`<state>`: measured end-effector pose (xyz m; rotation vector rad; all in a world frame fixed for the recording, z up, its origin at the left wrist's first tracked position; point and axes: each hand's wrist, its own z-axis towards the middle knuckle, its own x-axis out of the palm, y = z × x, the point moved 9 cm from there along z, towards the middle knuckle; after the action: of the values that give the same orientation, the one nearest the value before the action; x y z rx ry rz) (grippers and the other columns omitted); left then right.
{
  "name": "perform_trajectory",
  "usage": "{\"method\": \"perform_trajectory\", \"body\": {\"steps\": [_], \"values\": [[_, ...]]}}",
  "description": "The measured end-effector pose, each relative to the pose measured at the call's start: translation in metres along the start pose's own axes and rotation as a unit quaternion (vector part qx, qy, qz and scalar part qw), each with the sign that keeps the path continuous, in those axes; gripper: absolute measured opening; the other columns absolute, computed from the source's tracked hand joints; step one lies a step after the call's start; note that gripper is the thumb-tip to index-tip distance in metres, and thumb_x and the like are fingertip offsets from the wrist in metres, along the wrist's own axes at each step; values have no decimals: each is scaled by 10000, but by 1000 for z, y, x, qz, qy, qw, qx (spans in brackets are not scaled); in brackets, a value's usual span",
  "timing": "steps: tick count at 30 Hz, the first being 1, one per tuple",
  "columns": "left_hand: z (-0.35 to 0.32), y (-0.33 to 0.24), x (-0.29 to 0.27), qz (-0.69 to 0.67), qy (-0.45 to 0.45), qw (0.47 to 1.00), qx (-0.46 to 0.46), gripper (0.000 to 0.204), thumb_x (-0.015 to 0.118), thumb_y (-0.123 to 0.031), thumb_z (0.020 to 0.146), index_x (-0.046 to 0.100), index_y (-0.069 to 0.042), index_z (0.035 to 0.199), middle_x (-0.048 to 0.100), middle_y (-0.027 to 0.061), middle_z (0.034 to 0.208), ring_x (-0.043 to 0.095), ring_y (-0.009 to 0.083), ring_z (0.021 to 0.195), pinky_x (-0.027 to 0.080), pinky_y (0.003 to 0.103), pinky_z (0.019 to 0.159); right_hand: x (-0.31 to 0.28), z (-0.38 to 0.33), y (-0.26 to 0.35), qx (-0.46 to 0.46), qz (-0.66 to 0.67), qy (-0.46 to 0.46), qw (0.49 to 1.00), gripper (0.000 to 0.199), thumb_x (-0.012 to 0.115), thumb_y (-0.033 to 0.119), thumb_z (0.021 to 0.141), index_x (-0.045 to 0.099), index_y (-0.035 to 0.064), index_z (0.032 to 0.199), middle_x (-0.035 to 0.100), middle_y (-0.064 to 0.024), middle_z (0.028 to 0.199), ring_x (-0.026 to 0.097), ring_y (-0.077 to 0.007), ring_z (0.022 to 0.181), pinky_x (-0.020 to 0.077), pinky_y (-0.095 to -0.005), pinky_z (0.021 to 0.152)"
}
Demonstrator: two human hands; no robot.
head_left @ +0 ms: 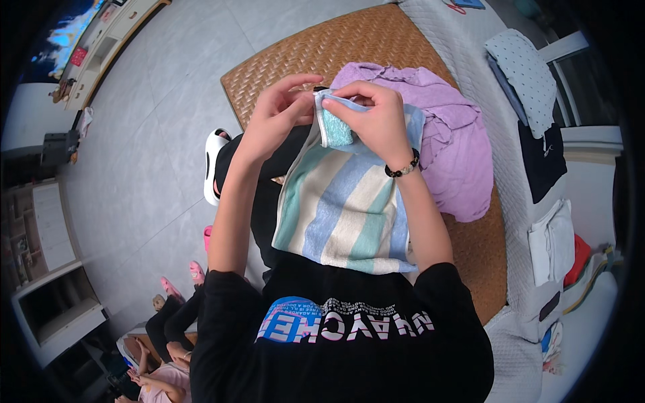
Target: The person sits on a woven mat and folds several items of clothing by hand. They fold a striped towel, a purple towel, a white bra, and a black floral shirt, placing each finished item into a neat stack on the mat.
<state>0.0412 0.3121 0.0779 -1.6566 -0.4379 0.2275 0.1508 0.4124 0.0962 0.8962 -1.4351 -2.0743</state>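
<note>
A striped towel (336,208) in blue, green and cream lies over my lap, its far edge raised and folded over so that a turquoise underside shows. My right hand (377,117), with a dark bead bracelet at the wrist, pinches this folded edge between thumb and fingers. At the raised left corner, my left hand (279,114) has its thumb against the cloth. Its index finger stretches out above, and the other fingertips are partly hidden. Just beyond the towel, to the right, a crumpled purple cloth (457,148) is spread.
The purple cloth rests on a brown woven mat (349,40). To the right runs a light quilted sofa cover (470,60), with folded clothes (524,77) along its back. A white shoe (213,164) is on the grey floor. Another person (168,376) sits at lower left.
</note>
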Motion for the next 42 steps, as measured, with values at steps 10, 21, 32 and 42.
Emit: {"method": "perform_trajectory", "body": {"steps": [10, 21, 32, 42], "values": [[-27, -17, 5, 67, 21, 995, 73, 249, 615, -2, 888, 592, 9, 1136, 640, 63, 1047, 610, 121, 946, 489, 248, 824, -16, -27, 9, -107, -103, 164, 975, 287, 757, 218, 752, 663, 15, 932, 685, -97, 875, 652, -215, 809, 495, -296, 748], [-57, 16, -28, 67, 18, 998, 9, 227, 631, 18, 869, 592, 22, 1093, 618, 58, 1023, 596, 110, 914, 479, 234, 803, -87, -51, -188, 17, -334, 172, 926, 204, 707, 95, 730, 682, 60, 929, 615, -102, 1082, 575, -258, 987, 457, -347, 859], [-125, 40, -132, 9, -83, 996, 45, 273, 673, -3, 823, 552, -3, 1068, 672, 107, 964, 623, 140, 863, 476, 258, 772, -115, -125, -175, 193, 265, 96, 940, 178, 733, 48, 792, 668, -9, 947, 668, -35, 935, 601, -78, 831, 482, -219, 725], [-153, 68, -146, -21, -92, 995, -15, 261, 665, 12, 826, 554, 5, 1063, 668, 78, 942, 610, 123, 836, 472, 256, 747, -55, -85, -230, 285, 315, 137, 895, 355, 688, 61, 845, 579, -22, 1172, 658, -56, 1017, 605, -82, 889, 487, -220, 779]]}}
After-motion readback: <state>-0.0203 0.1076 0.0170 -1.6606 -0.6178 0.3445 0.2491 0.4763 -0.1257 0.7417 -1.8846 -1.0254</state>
